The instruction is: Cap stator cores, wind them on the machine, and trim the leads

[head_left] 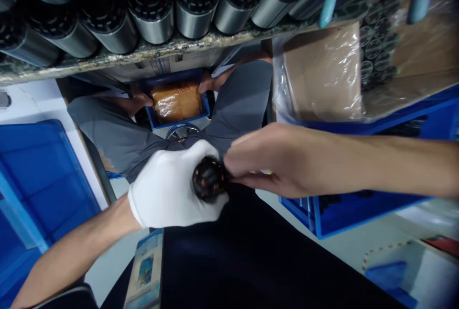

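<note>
Blue bin far left. Rows of silver cylinders with black ends sit on the counter above. Your gloved left hand has its fingers curled closed around a dark round part, end toward you, not set down. At its right edge, your bare right hand bunches its fingers; can't tell their grip or how finished the part is. Far right, plastic-covered carton.

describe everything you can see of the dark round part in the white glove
The dark round part shows a blackish, circular end with small orange-copper flecks; blur hides its material. That end faces the camera. The gloved left hand wraps around it, hiding its sides. The right hand's fingertips are at its edge; contact is unclear.
</note>
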{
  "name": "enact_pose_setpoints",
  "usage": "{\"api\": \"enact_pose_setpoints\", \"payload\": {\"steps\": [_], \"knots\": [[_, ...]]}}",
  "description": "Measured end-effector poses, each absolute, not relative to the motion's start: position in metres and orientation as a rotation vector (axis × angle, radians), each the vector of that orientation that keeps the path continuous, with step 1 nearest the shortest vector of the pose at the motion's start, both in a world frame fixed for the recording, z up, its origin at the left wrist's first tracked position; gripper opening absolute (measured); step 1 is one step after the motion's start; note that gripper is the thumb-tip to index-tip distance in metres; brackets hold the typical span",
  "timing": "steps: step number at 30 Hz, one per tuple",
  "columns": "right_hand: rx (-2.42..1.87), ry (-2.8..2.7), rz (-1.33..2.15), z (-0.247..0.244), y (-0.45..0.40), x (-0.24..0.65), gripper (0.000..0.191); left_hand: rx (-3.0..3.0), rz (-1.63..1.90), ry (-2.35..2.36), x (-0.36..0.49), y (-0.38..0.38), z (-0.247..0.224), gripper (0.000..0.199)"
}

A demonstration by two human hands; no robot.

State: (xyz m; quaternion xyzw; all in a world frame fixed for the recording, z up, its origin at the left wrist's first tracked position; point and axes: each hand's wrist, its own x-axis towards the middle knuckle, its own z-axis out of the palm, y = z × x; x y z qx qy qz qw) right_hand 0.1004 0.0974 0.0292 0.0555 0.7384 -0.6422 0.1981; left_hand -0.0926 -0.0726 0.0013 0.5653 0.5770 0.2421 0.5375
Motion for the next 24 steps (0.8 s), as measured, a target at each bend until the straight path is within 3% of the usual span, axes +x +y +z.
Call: {"api": "enact_pose_setpoints", "payload": {"steps": [3, 6, 7, 10, 13, 16, 20, 23, 24], "knots": [[-0.006, 2.51, -1.506, 0.041, 0.106, 0.097, 0.038, 1.204, 0.518, 1.266, -0.094, -0.083, -0.006, 0.019], [0.177, 2.513, -1.492, 0.04, 0.121, 0.096, 0.027, 1.311, 0.659, 1.54, -0.097, -0.084, -0.004, 0.033], [0.282, 2.341, -1.592, 0.037, 0.124, 0.097, 0.03, 1.431, 0.694, 1.616, -0.098, -0.083, -0.002, 0.036], [0.457, 1.46, -1.926, 0.02, 0.121, 0.101, 0.047, 1.81, 0.729, 1.65, -0.099, -0.074, 0.004, 0.014], [0.479, 1.099, -2.087, 0.01, 0.104, 0.104, 0.052, 1.86, 0.762, 1.606, -0.099, -0.069, 0.006, 0.019], [0.426, 1.783, -2.018, 0.019, 0.093, 0.1, 0.046, 1.484, 0.737, 1.525, -0.1, -0.074, 0.001, 0.011], [0.199, 2.593, -1.461, 0.038, 0.102, 0.095, 0.041, 0.88, 0.621, 1.146, -0.101, -0.085, -0.007, 0.017], [0.296, 2.592, -1.411, 0.036, 0.116, 0.096, 0.031, 1.33, 0.761, 1.512, -0.104, -0.086, -0.007, 0.03], [0.364, 2.433, -1.499, 0.032, 0.118, 0.097, 0.039, 1.546, 0.78, 1.592, -0.105, -0.085, -0.006, 0.03]]}}
